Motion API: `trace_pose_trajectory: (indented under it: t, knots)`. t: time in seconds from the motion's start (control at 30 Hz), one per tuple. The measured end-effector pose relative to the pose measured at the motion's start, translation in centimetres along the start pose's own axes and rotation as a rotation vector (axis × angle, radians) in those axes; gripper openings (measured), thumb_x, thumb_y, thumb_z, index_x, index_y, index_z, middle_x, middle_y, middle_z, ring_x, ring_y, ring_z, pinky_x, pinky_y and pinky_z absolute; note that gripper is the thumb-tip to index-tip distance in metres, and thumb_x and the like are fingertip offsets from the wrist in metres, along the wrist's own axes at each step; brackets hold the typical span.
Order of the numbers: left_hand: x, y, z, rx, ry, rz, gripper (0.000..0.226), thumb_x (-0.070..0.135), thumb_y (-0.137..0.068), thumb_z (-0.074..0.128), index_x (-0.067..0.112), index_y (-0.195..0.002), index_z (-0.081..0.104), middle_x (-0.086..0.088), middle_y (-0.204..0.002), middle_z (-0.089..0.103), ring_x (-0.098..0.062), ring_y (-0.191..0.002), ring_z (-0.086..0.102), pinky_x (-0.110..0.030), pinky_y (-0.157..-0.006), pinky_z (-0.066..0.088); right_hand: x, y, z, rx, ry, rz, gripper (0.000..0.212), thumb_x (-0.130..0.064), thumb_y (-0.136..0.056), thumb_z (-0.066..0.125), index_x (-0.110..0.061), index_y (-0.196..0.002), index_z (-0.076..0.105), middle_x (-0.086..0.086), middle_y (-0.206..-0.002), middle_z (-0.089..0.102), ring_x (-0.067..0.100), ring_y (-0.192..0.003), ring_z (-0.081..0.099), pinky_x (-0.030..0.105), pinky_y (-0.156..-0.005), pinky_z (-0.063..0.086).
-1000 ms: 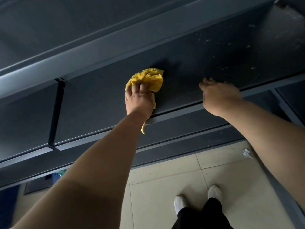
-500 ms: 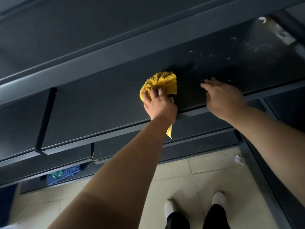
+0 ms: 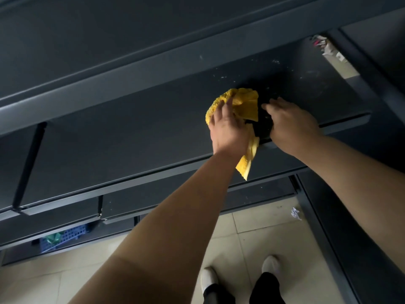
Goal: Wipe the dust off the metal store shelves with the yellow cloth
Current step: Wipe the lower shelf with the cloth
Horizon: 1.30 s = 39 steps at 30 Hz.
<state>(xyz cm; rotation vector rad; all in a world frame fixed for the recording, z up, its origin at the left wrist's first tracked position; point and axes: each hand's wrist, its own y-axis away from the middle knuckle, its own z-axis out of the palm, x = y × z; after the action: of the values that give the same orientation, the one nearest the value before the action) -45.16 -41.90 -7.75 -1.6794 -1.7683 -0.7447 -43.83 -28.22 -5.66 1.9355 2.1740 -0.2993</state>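
My left hand (image 3: 228, 130) presses the bunched yellow cloth (image 3: 245, 102) onto the dark metal shelf (image 3: 131, 139), fingers spread over it. A tail of the cloth hangs below my palm over the shelf's front lip. My right hand (image 3: 291, 126) lies flat on the same shelf just to the right of the cloth, fingers straight, almost touching it. White dust specks (image 3: 274, 62) dot the shelf behind and to the right of both hands.
Another shelf's front rail (image 3: 109, 84) runs overhead, with lower shelves below. Litter (image 3: 326, 47) lies at the shelf's far right end. A blue basket (image 3: 63, 238) sits under the bottom shelf. Crumpled paper (image 3: 295, 213) lies on the tiled floor by the upright post (image 3: 328, 227).
My left hand has slid the cloth to the right along the shelf, up close to my right hand. The right hand has stayed resting on the shelf.
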Motion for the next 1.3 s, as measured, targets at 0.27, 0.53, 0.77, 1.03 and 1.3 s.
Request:
trace_pose_trajectory:
  t: [0.27, 0.53, 0.77, 1.03, 1.3]
  knots:
    - [-6.1, -3.0, -7.9, 0.047, -0.358, -0.178, 0.063, 0.007, -0.082, 0.043, 0.025, -0.141, 0.035, 0.0, -0.145, 0.036, -0.029, -0.127, 0.032, -0.045, -0.098, 0.034, -7.0, -1.7, 4.4, -0.112, 0.008, -0.081, 0.063, -0.049, -0.093, 0.042, -0.026, -0.148, 0.021, 0.01, -0.15, 0.029, 0.035, -0.132, 0.036, 0.045, -0.095, 0.043]
    - [-8.7, -6.3, -8.9, -0.044, -0.506, -0.048, 0.066, 0.003, -0.082, 0.041, 0.029, -0.142, 0.036, 0.0, -0.146, 0.035, -0.026, -0.13, 0.031, -0.04, -0.1, 0.032, -8.2, -7.1, 6.8, -0.057, 0.0, 0.008, 0.061, -0.029, -0.099, 0.038, -0.027, -0.151, 0.006, 0.005, -0.157, 0.021, 0.028, -0.144, 0.02, 0.044, -0.106, 0.035]
    - [-7.9, -8.8, -7.5, -0.018, -0.533, -0.101, 0.051, 0.011, -0.087, 0.043, 0.018, -0.137, 0.041, -0.005, -0.141, 0.039, -0.027, -0.129, 0.033, -0.039, -0.102, 0.031, -7.5, -13.2, 6.9, -0.032, -0.073, 0.029, 0.057, -0.024, -0.096, 0.041, -0.039, -0.145, 0.018, -0.002, -0.15, 0.032, 0.03, -0.134, 0.034, 0.043, -0.1, 0.037]
    - [-6.6, -9.7, -5.5, 0.03, -0.567, -0.081, 0.048, 0.011, -0.087, 0.041, 0.02, -0.134, 0.046, -0.004, -0.139, 0.042, -0.025, -0.13, 0.033, -0.042, -0.102, 0.029, -7.0, -15.9, 6.4, -0.009, -0.03, 0.033, 0.064, -0.014, -0.088, 0.046, -0.032, -0.145, 0.024, 0.005, -0.146, 0.038, 0.031, -0.133, 0.037, 0.042, -0.1, 0.038]
    - [-2.9, -10.5, -1.9, -0.006, -0.595, -0.078, 0.045, 0.009, -0.085, 0.043, 0.018, -0.129, 0.049, -0.005, -0.134, 0.047, -0.027, -0.126, 0.037, -0.043, -0.097, 0.032, 1.8, -16.1, 3.4, -0.001, 0.013, 0.157, 0.068, -0.01, -0.088, 0.045, -0.031, -0.148, 0.019, 0.004, -0.152, 0.031, 0.031, -0.137, 0.031, 0.044, -0.103, 0.035]
